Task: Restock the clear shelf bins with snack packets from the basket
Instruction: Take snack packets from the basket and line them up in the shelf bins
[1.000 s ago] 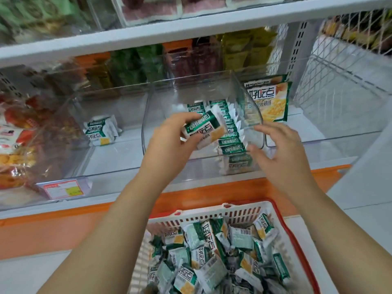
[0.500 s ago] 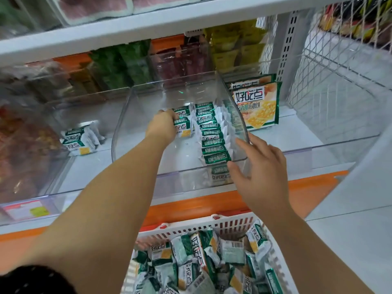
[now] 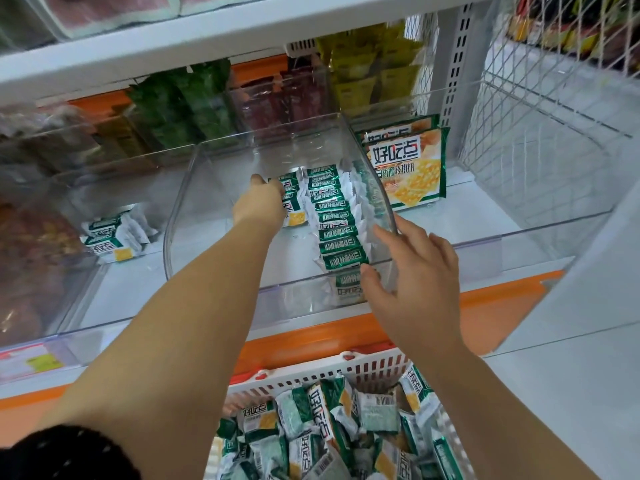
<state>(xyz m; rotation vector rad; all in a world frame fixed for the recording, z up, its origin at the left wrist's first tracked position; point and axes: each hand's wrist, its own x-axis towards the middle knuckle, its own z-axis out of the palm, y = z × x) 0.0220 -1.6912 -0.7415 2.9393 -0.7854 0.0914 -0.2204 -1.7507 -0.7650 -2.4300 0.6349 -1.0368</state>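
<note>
Your left hand is deep in the clear bin, fingers curled over the short stack beside the packet row hugging the right wall; bare bin floor lies open to the left. Your right hand, fingers spread, touches the near right corner. The basket sits below. A second ago your left hand was back at the near rim.

Bare left hand and right hand, bare forearms, black sleeve on left arm.
</note>
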